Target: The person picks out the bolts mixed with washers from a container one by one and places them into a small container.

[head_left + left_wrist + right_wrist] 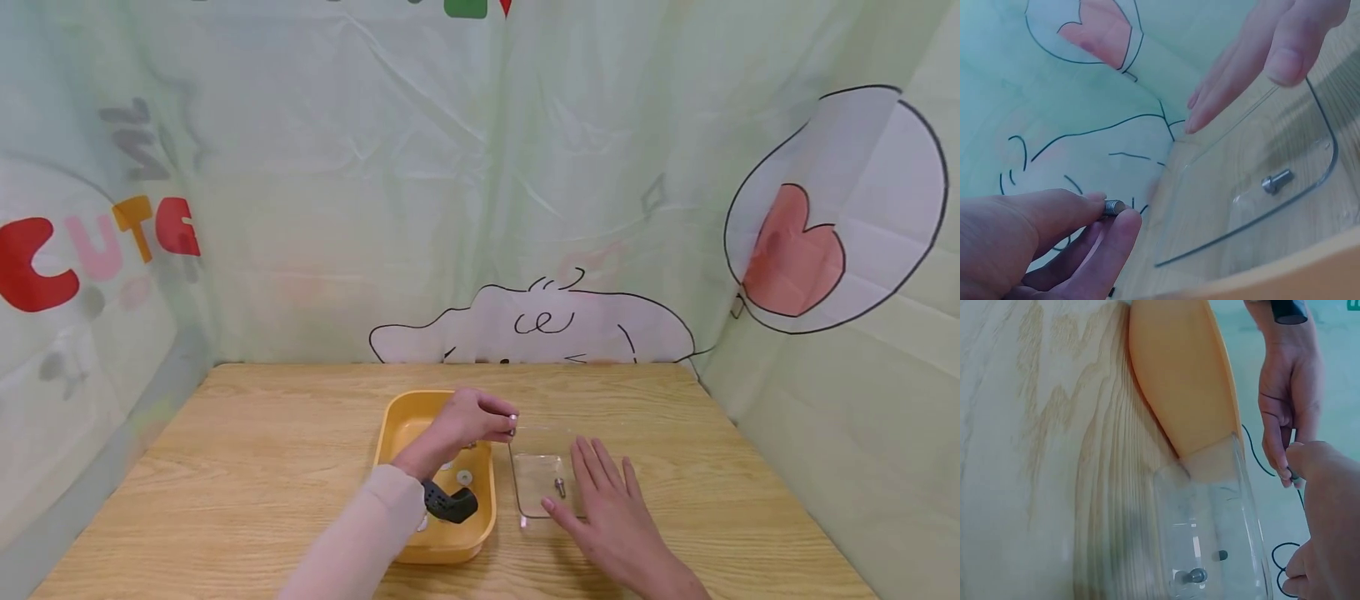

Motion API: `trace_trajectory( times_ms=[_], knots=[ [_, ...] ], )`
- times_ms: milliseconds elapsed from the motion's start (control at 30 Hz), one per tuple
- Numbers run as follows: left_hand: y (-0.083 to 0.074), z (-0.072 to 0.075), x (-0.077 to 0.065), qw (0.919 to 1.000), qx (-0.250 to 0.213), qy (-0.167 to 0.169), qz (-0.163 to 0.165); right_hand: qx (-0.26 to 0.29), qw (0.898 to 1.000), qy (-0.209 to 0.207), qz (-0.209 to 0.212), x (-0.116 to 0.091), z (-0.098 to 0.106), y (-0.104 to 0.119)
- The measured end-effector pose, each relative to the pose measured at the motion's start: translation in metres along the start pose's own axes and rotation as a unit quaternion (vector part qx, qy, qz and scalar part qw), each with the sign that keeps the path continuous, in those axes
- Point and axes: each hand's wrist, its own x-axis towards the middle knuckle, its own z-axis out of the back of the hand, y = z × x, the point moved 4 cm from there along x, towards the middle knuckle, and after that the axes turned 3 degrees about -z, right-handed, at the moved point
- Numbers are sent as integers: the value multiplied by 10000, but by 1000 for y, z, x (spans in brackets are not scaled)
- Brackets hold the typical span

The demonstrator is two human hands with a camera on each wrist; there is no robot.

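Note:
Between thumb and fingertips, my left hand (pixel 467 419) pinches a small metal bolt (pixel 1114 207), its threaded end showing in the left wrist view. That hand is above the right rim of a yellow tray (pixel 442 553), close to the left edge of a clear plastic box (pixel 531 483). Inside the box lies another metal bolt (pixel 559 487), also visible in the left wrist view. My right hand (pixel 617 518) has its fingers straight and rests along the box's right side, thumb over the near edge. The bolt's other end is hidden by the left fingers.
Several white washers, one of them a round washer (pixel 464 477), lie in the yellow tray, partly covered by the left forearm and its black wrist camera (pixel 452 503). Tray and box stand side by side on a wooden table (pixel 262 467). Printed curtains (pixel 337 208) enclose the back and sides.

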Motion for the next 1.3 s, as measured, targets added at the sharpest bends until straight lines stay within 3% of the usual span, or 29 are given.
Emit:
trace_trajectory(
  times_ms=[200, 400, 833, 1067, 1300],
  knots=[
    [2, -15, 6, 9994, -282, 177, -18, 37, 9998, 132, -153, 1, -3, -4],
    [5, -29, 10, 9993, -249, 263, -35, -8, 9995, 162, -253, 2, -7, -7],
    [4, -49, 10, 9988, 262, 412, -61, 8, 9990, 220, -389, 2, -16, -12],
    [7, -59, 13, 9986, 195, 484, -119, 43, 9992, 133, -377, 2, -19, -11],
    [9, -67, 14, 9966, 678, 424, -203, 27, 9992, 75, -382, 2, -22, -14]
  ],
)
